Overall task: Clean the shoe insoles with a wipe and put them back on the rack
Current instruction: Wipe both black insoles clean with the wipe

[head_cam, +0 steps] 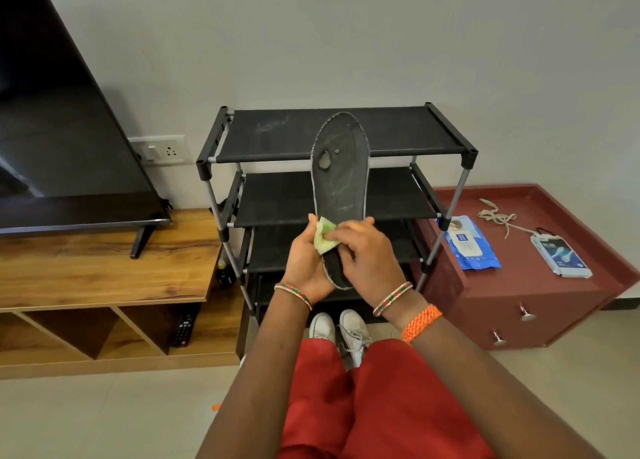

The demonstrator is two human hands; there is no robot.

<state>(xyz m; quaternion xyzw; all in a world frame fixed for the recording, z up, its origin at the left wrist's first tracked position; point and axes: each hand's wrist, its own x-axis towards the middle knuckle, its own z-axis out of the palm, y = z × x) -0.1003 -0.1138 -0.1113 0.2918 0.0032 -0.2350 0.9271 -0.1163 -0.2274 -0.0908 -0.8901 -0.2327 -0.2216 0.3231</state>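
Observation:
I hold a dark insole (341,168) upright in front of the black shoe rack (277,133); it is worn, with a pale hole near the toe end. My left hand (304,261) grips the heel end from the left and below. My right hand (367,251) lies across the lower part of the insole and presses a crumpled pale green wipe (323,239) against it with its fingers. The wipe sits between my left thumb and my right fingertips. The rack's shelves that I can see hold nothing.
A maroon drawer cabinet (519,292) to the right carries a blue wipes pack (471,244), a small box (561,254) and loose laces (498,216). A TV (62,147) stands on a wooden unit (104,268) to the left. White shoes (341,334) are by the rack's foot.

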